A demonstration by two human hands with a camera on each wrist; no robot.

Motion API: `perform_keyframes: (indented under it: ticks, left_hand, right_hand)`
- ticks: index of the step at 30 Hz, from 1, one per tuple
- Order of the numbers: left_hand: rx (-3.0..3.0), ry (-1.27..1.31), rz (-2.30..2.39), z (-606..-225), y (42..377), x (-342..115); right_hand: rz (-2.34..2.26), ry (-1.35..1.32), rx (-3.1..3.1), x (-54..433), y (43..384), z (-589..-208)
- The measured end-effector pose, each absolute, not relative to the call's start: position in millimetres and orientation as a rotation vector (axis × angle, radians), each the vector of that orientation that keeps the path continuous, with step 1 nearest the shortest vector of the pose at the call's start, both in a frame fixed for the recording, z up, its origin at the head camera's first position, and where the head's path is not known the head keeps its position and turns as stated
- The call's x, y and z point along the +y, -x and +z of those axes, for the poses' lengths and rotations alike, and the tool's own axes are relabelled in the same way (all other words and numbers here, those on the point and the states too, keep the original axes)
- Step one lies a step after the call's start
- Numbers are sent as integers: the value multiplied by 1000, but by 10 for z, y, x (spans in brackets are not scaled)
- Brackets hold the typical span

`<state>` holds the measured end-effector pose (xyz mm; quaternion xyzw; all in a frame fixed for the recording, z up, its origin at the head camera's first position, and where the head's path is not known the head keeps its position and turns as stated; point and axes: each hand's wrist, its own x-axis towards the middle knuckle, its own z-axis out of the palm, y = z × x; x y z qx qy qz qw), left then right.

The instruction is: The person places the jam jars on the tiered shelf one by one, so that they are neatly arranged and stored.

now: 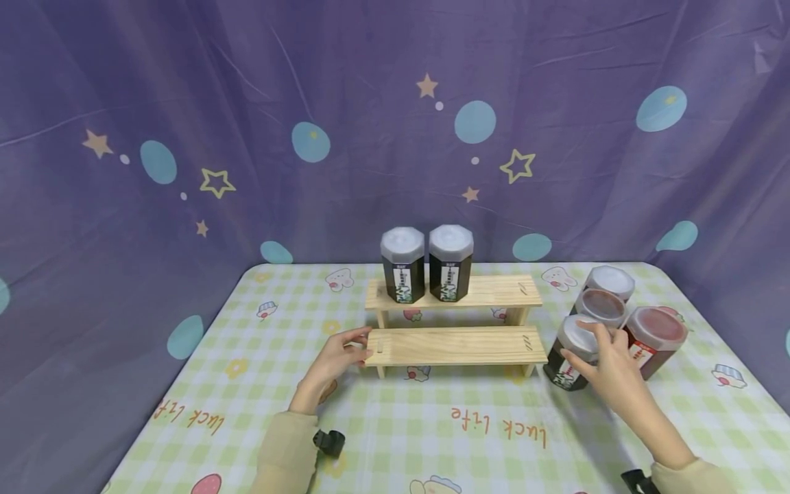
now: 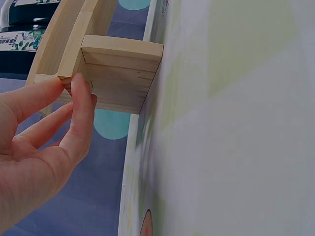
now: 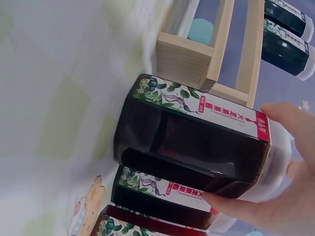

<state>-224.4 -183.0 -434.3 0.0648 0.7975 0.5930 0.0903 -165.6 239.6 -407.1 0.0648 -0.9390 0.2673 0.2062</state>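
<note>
- Head view: the left hand (image 1: 333,360) is at the left end of the lower shelf (image 1: 457,345), its grip nearly closed about the board's edge.
- Same view: the right hand (image 1: 611,370) has the front jar (image 1: 564,368) by its white lid, at the right of the rack; the grip is spread to the lid's width.
- Just behind that jar stand a brown-lidded jar (image 1: 599,307) and a white-lidded jar (image 1: 611,278); a red jar (image 1: 657,334) is beside them.
- Two dark jars (image 1: 404,267) stand upright on the left half of the upper shelf (image 1: 500,291); the bench (image 1: 382,432) wears a checked cloth.
- Left wrist view: thumb and fingers pinch the board's end, beside the wooden support (image 2: 118,73).
- Right wrist view: thumb and fingers lie on opposite sides of the lid, the jar's picture label (image 3: 211,112) showing. Whether its base touches the cloth is hard to tell.
</note>
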Motion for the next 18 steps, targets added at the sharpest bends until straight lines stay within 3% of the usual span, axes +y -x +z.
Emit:
perform_keyframes:
  ticks: [18]
  left_hand:
    - [2362,-195,1785,-4345,2250,-1836]
  right_hand:
    - [758,-72,-2565,2336,1645,-4096]
